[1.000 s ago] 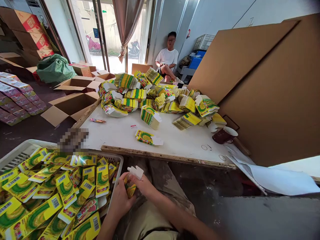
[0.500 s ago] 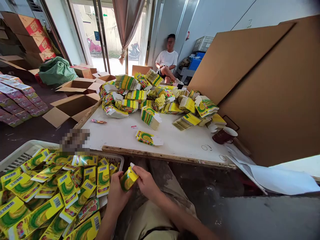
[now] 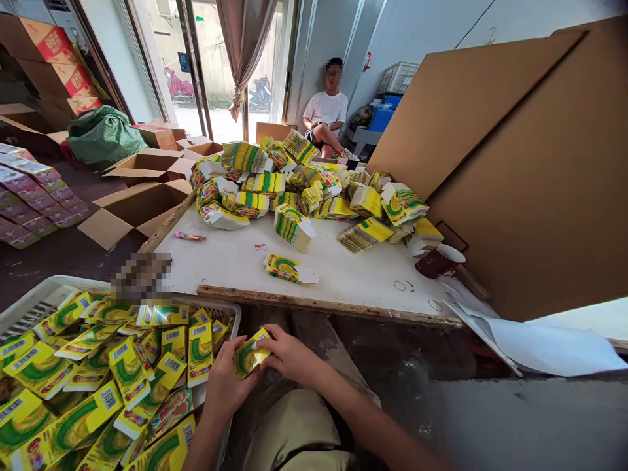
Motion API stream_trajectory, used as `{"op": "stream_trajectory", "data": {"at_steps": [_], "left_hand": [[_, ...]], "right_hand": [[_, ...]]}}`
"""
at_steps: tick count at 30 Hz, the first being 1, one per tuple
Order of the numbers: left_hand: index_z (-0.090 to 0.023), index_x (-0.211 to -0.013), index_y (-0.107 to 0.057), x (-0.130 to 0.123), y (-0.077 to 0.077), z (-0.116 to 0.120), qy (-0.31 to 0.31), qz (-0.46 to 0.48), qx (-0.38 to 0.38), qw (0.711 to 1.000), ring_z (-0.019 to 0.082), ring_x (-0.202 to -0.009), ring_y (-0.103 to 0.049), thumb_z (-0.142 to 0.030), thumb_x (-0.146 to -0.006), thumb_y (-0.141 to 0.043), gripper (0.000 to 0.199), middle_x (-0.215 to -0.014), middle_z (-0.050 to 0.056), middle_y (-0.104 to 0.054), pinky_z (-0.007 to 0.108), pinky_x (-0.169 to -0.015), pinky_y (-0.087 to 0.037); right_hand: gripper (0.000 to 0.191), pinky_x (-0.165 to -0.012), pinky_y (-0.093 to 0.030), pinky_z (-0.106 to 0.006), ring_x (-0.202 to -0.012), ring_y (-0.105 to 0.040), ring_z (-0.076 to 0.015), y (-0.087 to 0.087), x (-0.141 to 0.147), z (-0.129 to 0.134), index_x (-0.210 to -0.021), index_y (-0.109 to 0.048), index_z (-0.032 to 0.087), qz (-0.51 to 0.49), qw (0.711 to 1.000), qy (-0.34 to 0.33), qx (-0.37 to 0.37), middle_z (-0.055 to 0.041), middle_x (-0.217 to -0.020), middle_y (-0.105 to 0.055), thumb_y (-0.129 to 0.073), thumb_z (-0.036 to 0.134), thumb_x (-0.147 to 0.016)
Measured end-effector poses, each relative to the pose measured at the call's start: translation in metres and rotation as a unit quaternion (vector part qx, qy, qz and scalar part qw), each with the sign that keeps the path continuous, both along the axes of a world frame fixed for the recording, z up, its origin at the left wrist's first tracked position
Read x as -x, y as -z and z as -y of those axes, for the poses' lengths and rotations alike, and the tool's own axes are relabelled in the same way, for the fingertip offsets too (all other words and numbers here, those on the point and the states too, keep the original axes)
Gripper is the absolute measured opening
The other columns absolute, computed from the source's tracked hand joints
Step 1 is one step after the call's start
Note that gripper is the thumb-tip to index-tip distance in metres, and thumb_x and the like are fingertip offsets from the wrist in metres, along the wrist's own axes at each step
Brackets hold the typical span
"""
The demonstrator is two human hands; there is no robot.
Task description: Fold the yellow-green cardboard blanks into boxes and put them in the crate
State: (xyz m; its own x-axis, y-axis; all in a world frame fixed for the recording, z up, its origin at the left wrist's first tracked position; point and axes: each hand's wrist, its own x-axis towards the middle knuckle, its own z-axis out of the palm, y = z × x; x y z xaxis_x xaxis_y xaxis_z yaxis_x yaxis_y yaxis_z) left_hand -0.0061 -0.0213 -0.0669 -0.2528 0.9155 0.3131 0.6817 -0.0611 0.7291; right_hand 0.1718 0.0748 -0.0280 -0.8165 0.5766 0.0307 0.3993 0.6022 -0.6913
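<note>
I have a small yellow-and-green carton (image 3: 251, 356) between both hands, above the lap and just right of the basket; my left hand (image 3: 226, 383) grasps its left side with the fingers wrapped round it, while my right hand (image 3: 292, 356) has its fingers closed on the right end — both grip the same piece. At the near left I see the white basket (image 3: 63, 282), piled with loose cartons (image 3: 128, 366) in the same colours, lying at all angles; beyond the hands is the white table (image 3: 230, 265) with a worn wooden edge; near that edge lies a single carton (image 3: 283, 269) with a white flap, a bundle (image 3: 293, 227) just past it, and a heap (image 3: 260, 184) of more bundles across the far side. On the right, a dark mug (image 3: 434, 265) stands near a large cardboard sheet (image 3: 544, 190); far left are open cardboard boxes (image 3: 115, 219) and a green sack (image 3: 105, 135); at the far side a person (image 3: 326, 108) in a white shirt sits — right of the curtain (image 3: 243, 46).
</note>
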Motion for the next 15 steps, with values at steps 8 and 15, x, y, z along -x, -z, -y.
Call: {"op": "stream_trajectory", "data": {"at_steps": [8,15], "left_hand": [[-0.019,-0.119,-0.056,0.000,-0.009,0.001,0.023,0.010,0.014,1.000,0.025,-0.092,-0.071,-0.035,-0.072,-0.074,0.053,-0.104,0.008,-0.071,0.038,-0.077,-0.059],[-0.020,-0.114,-0.058,0.005,-0.017,0.002,0.017,0.000,-0.009,1.000,0.026,-0.096,-0.068,-0.029,-0.074,-0.071,0.043,-0.105,0.008,-0.068,0.040,-0.082,-0.057]], "right_hand": [[0.021,-0.094,-0.051,-0.035,-0.105,-0.062,-0.0215,-0.006,-0.007,-0.003,-0.101,-0.074,0.021,-0.032,0.997,-0.015,0.063,-0.0096,-0.119,-0.058,-0.074,0.028,-0.081],[0.056,-0.102,-0.047,-0.040,-0.115,-0.059,-0.0243,-0.008,0.013,0.009,-0.123,-0.061,0.018,-0.101,0.985,0.106,0.093,-0.0125,-0.121,-0.060,-0.081,0.026,-0.071]]}}
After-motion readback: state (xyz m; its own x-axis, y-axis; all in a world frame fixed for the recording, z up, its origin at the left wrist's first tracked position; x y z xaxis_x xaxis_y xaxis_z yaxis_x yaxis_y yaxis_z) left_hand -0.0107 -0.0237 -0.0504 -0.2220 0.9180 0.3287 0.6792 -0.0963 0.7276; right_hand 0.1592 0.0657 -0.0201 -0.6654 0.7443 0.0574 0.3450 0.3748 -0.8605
